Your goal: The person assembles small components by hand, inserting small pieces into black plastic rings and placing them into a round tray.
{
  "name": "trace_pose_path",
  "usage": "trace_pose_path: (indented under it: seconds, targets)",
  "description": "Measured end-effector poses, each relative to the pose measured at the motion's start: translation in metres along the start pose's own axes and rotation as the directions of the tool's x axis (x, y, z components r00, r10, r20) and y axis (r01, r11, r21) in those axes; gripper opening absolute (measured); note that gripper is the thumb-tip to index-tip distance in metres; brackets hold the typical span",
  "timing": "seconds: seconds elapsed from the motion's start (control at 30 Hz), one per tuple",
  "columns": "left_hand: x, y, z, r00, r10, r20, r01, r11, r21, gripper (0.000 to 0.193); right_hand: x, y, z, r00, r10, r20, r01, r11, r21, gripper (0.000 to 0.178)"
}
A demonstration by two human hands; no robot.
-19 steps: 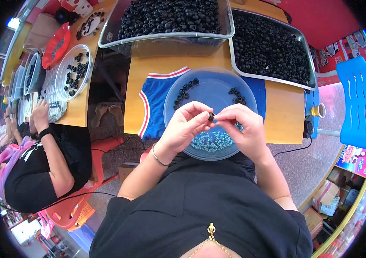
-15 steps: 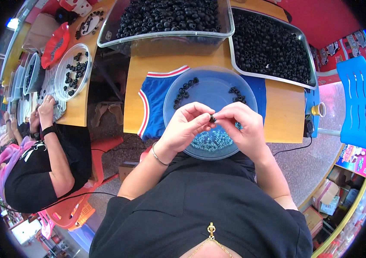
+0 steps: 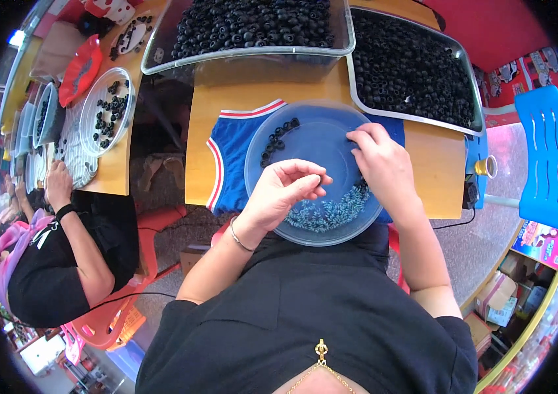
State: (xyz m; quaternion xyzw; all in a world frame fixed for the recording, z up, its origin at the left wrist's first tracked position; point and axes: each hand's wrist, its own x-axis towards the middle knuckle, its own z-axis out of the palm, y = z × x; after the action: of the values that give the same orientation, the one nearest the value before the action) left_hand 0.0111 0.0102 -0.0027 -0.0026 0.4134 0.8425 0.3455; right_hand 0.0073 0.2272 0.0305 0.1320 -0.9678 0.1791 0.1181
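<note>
A round clear plastic tray (image 3: 321, 118) lies in front of me, partly over a blue cloth with red-and-white trim (image 3: 230, 151). Small black hollow round pieces (image 3: 279, 140) form a curved row at its left side. Many small pale-blue pieces (image 3: 328, 213) are heaped at its near side. My left hand (image 3: 285, 192) is held above the tray, thumb and fingertips drawn together; whatever they hold is hidden. Over the tray's right side, my right hand (image 3: 382, 163) has its fingertips closed beside a dark piece, and it covers most of the black pieces there.
Behind the tray stand a deep clear bin (image 3: 253, 56) and a shallow metal tray (image 3: 417, 79), both full of black pieces. To the left, a person (image 3: 62, 243) sits at another table with a round clear tray (image 3: 125, 125). A blue chair (image 3: 545, 157) stands right.
My hands were together over the tray with a black piece between them. Now they are apart: my right hand has moved right and away from me, while my left stays nearly in place.
</note>
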Motion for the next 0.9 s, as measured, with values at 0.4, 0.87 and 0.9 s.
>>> trace_pose_path:
  seconds: [0.4, 0.87, 0.9]
  targets:
    - [-0.004, 0.008, -0.007, 0.997, -0.020, 0.073, 0.028, 0.993, -0.117, 0.027, 0.003, 0.005, 0.017, 0.978, -0.034, 0.204, 0.065, 0.987, -0.149, 0.013]
    - [-0.003, 0.000, -0.007, 0.987, 0.024, 0.156, 0.021, 0.959, -0.283, 0.025, -0.024, -0.043, -0.015, 0.986, 0.155, 0.061, -0.148, 0.644, 0.751, 0.015]
    - [-0.004, 0.001, -0.005, 0.988, 0.024, 0.155, 0.021, 0.959, -0.283, 0.025, -0.024, -0.045, -0.015, 0.986, 0.155, 0.062, -0.148, 0.644, 0.751, 0.015]
